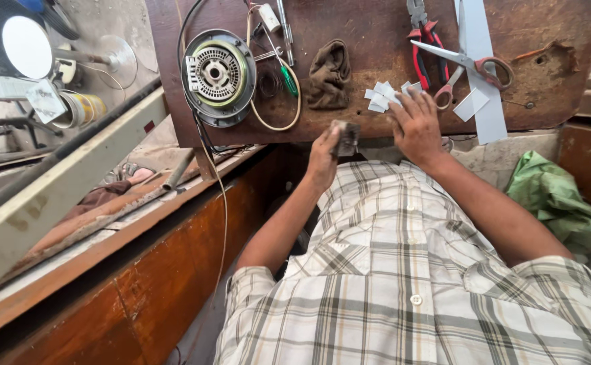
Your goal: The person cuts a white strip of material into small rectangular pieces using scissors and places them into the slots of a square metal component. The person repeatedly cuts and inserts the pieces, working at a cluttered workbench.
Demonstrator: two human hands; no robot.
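— What do we see on the surface [376, 20] at the far edge?
— We see a round motor stator [218, 74], a brown rag [329, 73], red pliers [422, 40] and scissors [468, 64].

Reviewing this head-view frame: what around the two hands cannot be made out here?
- Small dark object in the left hand: blurred and wrapped by the fingers; its kind is unclear.
- White paper pieces: the right hand covers some, so no count.
- Pliers: tips cut off by the top edge.
- Round motor part: winding detail too small.
- Workbench: near edge hidden by the hands.
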